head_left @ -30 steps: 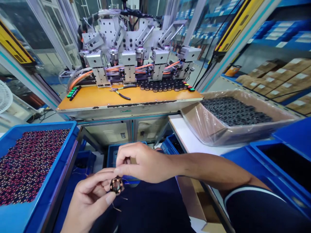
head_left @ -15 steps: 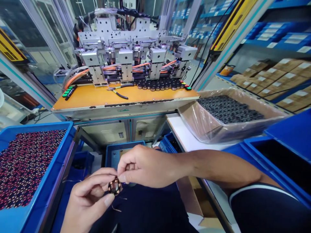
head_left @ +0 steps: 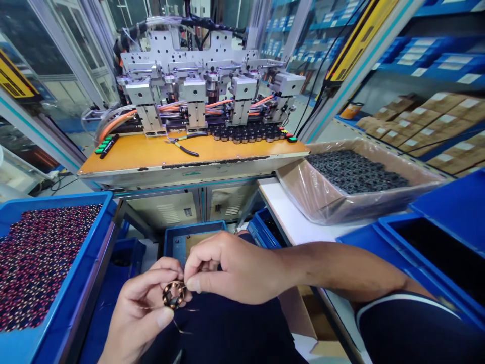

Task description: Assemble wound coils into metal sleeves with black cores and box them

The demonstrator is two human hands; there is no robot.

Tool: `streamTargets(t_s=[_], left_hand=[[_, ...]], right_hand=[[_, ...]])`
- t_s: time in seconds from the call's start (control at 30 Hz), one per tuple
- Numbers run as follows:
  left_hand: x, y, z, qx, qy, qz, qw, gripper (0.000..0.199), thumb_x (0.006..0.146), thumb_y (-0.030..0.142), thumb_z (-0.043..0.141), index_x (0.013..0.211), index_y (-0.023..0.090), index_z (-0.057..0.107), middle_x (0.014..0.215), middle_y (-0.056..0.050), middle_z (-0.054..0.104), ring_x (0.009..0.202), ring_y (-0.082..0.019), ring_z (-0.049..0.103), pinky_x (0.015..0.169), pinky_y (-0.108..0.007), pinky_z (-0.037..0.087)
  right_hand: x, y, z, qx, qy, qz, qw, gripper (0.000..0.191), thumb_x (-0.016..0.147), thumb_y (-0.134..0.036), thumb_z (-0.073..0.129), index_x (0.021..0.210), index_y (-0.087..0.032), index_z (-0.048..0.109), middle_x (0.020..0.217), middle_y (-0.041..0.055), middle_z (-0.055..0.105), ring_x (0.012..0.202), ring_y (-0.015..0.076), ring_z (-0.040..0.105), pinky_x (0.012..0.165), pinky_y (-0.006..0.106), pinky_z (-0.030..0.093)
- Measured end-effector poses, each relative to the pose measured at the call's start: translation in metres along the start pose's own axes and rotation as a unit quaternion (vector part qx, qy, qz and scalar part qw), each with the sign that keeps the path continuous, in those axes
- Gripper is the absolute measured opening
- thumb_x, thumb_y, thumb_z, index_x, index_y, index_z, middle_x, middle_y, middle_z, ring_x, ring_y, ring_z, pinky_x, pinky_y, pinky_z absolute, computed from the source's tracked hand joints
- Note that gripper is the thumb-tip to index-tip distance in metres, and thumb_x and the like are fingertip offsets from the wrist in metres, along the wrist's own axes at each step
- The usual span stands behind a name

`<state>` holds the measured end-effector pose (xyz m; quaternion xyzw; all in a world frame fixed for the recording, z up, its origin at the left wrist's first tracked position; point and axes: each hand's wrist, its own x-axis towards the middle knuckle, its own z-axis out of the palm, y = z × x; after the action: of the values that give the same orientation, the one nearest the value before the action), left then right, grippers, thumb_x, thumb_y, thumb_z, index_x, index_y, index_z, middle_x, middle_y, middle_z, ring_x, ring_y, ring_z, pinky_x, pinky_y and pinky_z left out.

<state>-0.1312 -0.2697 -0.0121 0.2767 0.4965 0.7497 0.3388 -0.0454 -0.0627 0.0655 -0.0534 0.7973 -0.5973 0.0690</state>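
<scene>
A small ring-shaped copper-wound coil (head_left: 174, 294) is held over my dark-clothed lap, its opening facing up toward the camera. My left hand (head_left: 146, 301) grips it at the rim between thumb and fingers. Thin loose wires hang below the coil and stick out to its left. At the coil's upper right edge, my right hand (head_left: 231, 268) pinches a thin wire between thumb and forefinger.
Ahead stands a machine (head_left: 197, 91) on an orange worktop (head_left: 144, 154) with pliers (head_left: 185, 147) and dark round parts (head_left: 246, 133). A blue bin (head_left: 109, 202) of coils is at left, a plastic-lined box (head_left: 314, 202) at right.
The coil has shifted slightly left and turned in my left hand. My right hand has moved slightly right and down, and more of the ring's opening shows.
</scene>
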Motion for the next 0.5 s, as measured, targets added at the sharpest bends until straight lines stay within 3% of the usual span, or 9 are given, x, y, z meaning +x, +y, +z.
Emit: streamTargets(t_s=[0.23,0.33,0.43,0.5], left_hand=[[0.001,0.004,0.001,0.037,-0.013,0.006,0.999,0.035,0.07,0.02,0.086,0.102,0.033,0.08,0.105,-0.006,0.065,0.079,-0.015,0.068,0.067,-0.023,0.056],[0.001,0.007,0.002,0.045,-0.026,0.001,0.999,0.028,0.07,0.022,0.087,0.096,0.028,0.08,0.098,-0.006,0.063,0.078,-0.015,0.064,0.061,-0.02,0.05],[0.002,0.007,0.003,0.009,-0.047,-0.012,0.999,0.024,0.072,0.028,0.086,0.094,0.025,0.077,0.095,-0.005,0.06,0.071,-0.013,0.062,0.061,-0.022,0.049],[0.002,0.006,0.005,-0.024,-0.062,-0.019,0.998,0.027,0.072,0.034,0.086,0.095,0.025,0.075,0.093,-0.004,0.059,0.068,-0.012,0.06,0.061,-0.023,0.048]], right_hand=[[-0.002,-0.002,0.003,-0.001,0.01,-0.013,1.0,0.007,0.085,-0.015,0.068,0.081,-0.011,0.072,0.072,-0.0014,0.065,0.066,0.0075,0.058,0.064,0.018,0.045],[-0.006,-0.002,-0.001,-0.032,-0.025,-0.042,0.998,0.008,0.088,-0.016,0.067,0.082,-0.012,0.071,0.072,-0.0009,0.065,0.066,0.0078,0.059,0.064,0.018,0.046],[-0.01,0.003,-0.01,-0.153,-0.04,-0.165,0.974,0.008,0.089,-0.019,0.07,0.088,-0.011,0.07,0.079,0.0023,0.067,0.07,0.0097,0.061,0.068,0.019,0.05],[-0.01,0.007,-0.015,-0.274,0.023,-0.287,0.918,0.013,0.093,-0.021,0.067,0.096,-0.009,0.068,0.088,0.007,0.07,0.079,0.0128,0.063,0.074,0.023,0.052]])
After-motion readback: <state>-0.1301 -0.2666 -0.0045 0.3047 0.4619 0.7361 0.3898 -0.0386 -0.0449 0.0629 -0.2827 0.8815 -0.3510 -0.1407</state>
